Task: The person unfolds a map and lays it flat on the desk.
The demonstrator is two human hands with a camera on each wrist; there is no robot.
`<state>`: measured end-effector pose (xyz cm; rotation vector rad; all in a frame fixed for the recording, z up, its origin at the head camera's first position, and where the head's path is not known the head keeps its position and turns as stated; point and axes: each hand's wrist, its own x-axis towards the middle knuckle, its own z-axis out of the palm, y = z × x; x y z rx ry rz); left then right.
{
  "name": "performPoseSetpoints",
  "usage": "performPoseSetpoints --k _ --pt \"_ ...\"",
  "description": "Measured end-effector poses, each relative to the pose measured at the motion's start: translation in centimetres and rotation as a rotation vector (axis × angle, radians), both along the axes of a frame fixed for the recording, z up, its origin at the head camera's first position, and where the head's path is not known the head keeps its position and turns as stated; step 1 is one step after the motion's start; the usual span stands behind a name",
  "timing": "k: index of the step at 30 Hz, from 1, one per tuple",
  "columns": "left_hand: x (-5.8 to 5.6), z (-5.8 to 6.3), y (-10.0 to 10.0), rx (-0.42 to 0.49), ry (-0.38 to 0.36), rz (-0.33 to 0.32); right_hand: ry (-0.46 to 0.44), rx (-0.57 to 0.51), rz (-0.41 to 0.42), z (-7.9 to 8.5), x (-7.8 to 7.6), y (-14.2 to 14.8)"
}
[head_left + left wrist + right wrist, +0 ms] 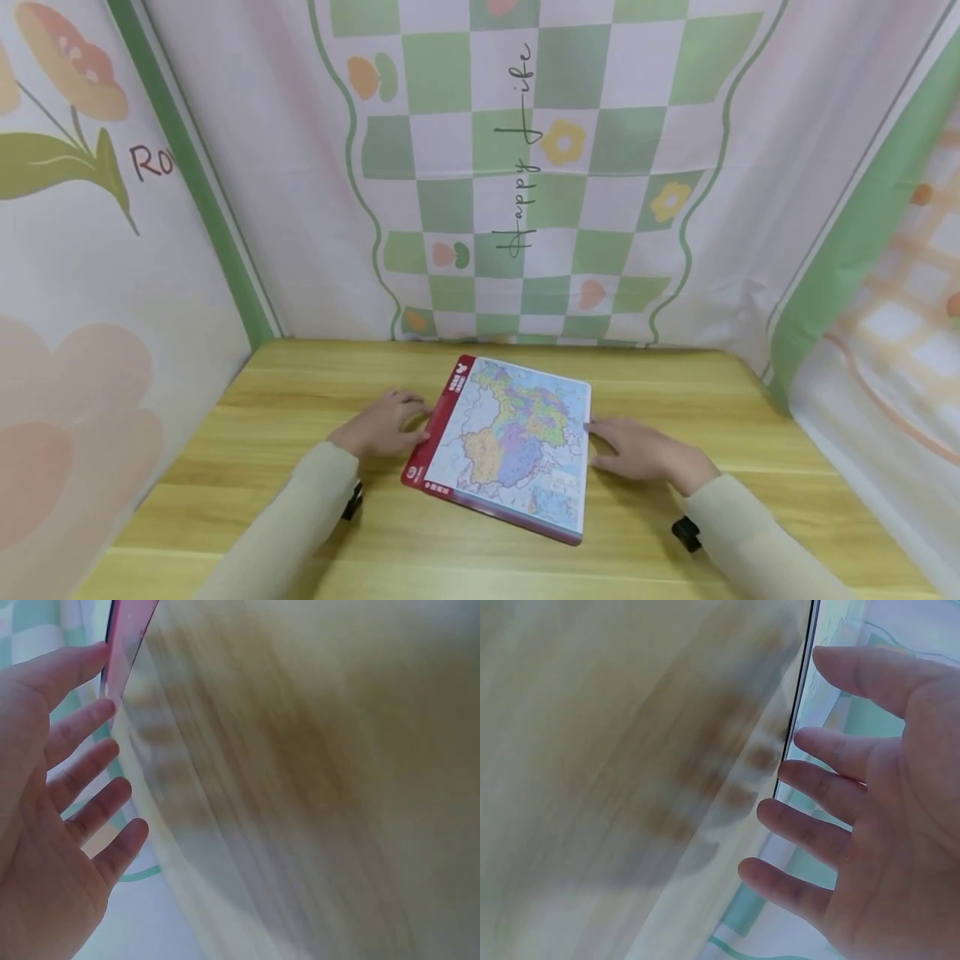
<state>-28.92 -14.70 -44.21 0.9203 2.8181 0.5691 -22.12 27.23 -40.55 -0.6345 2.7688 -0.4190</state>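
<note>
A thin flat map board (510, 442) with a red band along its left side lies slightly turned on the wooden table. My left hand (382, 425) is beside the red edge, fingertips at or touching it. At the opposite edge, my right hand (637, 450) has its fingertips close against the board. The left wrist view shows the thumb and index finger of the left hand (60, 802) by the red border, fingers spread. In the right wrist view, the right hand (885, 802) has extended, spread fingers along the board's thin edge. Exact contact is hard to tell.
The wooden table (300, 392) reaches back to a hanging cloth (637, 67) with green and white checks. Printed cloth also hangs at the left and right sides. A black strap piece (687, 533) shows at the right wrist, another (352, 502) at the left.
</note>
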Motion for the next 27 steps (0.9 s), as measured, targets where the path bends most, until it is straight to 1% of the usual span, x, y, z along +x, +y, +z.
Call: performPoseSetpoints --k 3,6,10,14,16,21,27 --pt "-0.5 -0.3 0.2 -0.039 0.008 0.013 0.011 -0.002 0.011 -0.1 0.3 0.0" --pt "-0.8 -0.5 0.5 -0.059 0.017 0.006 0.021 -0.006 0.031 -0.1 0.6 -0.2" --pt "-0.9 -0.6 0.9 -0.056 -0.006 -0.016 0.003 -0.013 0.04 0.0 1.1 -0.6" --pt "-0.8 -0.5 1.3 -0.071 -0.045 -0.026 -0.031 -0.013 0.028 0.3 1.5 -1.0" --pt "-0.7 -0.4 1.5 -0.081 -0.068 -0.02 -0.038 -0.006 0.02 0.3 1.6 -1.0" --pt "-0.4 -0.1 1.7 -0.1 -0.114 0.002 -0.043 0.008 0.006 0.2 1.8 -1.1" --pt "-0.1 0.2 1.8 -0.113 -0.146 0.021 -0.039 0.011 0.01 0.0 1.7 -1.1"
